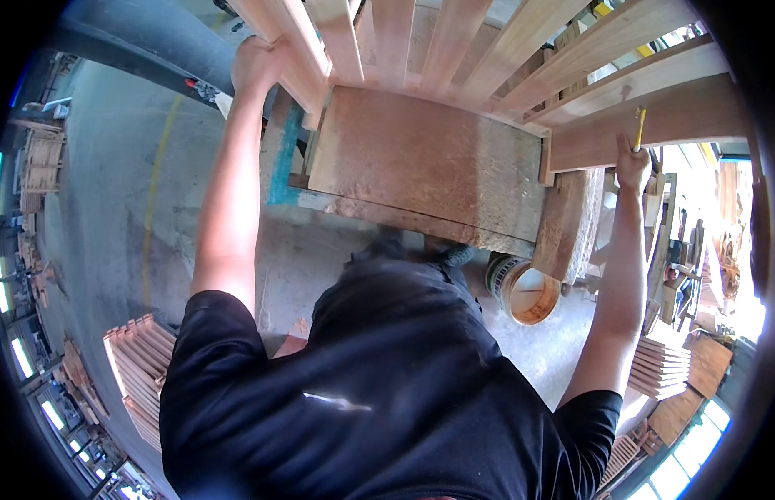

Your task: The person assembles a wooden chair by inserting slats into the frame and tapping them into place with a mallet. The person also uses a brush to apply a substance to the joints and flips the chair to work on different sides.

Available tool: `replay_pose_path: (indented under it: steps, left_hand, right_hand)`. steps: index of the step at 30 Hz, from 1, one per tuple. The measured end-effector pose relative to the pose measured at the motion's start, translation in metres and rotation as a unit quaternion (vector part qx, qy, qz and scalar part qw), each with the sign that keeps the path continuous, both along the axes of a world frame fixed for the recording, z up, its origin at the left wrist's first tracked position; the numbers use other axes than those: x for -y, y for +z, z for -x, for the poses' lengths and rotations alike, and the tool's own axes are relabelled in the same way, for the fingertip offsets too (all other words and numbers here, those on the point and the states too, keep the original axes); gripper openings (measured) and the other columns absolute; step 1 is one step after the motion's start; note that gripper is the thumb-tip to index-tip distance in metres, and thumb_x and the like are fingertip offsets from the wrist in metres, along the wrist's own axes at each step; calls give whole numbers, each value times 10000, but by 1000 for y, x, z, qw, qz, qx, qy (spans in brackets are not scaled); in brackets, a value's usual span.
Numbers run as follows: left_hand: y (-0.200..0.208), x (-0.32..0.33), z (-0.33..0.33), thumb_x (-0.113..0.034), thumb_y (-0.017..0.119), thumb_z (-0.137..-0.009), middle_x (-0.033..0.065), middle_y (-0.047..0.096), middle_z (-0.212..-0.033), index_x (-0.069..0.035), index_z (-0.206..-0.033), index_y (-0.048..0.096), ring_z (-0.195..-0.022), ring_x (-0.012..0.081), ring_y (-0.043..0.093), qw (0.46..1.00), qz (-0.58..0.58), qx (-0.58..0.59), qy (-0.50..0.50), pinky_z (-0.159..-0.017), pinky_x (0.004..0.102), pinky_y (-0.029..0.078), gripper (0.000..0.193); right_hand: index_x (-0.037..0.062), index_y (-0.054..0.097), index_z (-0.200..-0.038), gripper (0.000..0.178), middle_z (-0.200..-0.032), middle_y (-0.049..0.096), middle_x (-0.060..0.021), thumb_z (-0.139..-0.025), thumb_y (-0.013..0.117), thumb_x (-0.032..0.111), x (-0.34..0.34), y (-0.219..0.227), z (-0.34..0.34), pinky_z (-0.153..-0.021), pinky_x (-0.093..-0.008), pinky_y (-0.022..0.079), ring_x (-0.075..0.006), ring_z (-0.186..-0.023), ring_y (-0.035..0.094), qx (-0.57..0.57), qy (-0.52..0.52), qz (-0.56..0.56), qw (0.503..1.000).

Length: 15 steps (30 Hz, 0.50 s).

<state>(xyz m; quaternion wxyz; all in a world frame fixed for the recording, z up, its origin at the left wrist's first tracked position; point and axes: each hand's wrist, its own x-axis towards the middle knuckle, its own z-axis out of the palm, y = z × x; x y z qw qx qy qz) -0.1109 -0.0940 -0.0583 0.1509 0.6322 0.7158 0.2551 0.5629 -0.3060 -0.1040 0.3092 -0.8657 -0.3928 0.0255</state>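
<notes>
A slatted wooden frame [456,43] stands upright on the worn wooden workbench [421,154] in front of me. My left hand [256,65] is closed around the thick post [297,60] at its left end. Far to the right, my right hand [632,167] is closed on a thin yellow-handled tool [640,125] that points up. I cannot make out its exact kind. That hand is beside the wide end board [654,125] of the frame; whether the fingers also grip the board is unclear.
Under the bench's right side sits an open bucket [531,296] with a stained rim. Wooden slat stacks lie at lower left [142,367] and lower right [661,367]. A blue-grey beam [146,46] runs along the upper left. A yellow line [158,179] marks the concrete floor.
</notes>
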Motion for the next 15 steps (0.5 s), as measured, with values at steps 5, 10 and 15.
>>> replay_pose_path:
  steps: [5,10,15]
  left_hand:
    - [1,4,-2,-498,663,-837,234,732,-960,4,-989,751,-936,377,720,1000,-29,-11,-3,-816,425,551,532]
    - [-11,-1,4,-470,661,-862,231,729,-937,12,-952,741,-914,378,718,999,-44,17,-17,-805,433,549,496]
    - [-14,-1,6,-452,645,-887,238,719,-891,34,-888,718,-880,384,711,997,-62,-30,-22,-783,451,546,492]
  right_hand:
    - [-51,700,-806,523,-666,632,-72,-864,757,465,3,-2,5,-635,-338,488,-146,-641,603,-37,105,-156,981]
    - [-22,757,-1052,408,-989,754,-92,-919,730,362,1,-1,-6,-831,-314,511,-117,-899,660,-71,79,-98,990]
    - [-46,733,-1139,341,-1062,746,-99,-932,742,226,4,11,12,-851,-301,523,-129,-937,668,-62,70,-76,993]
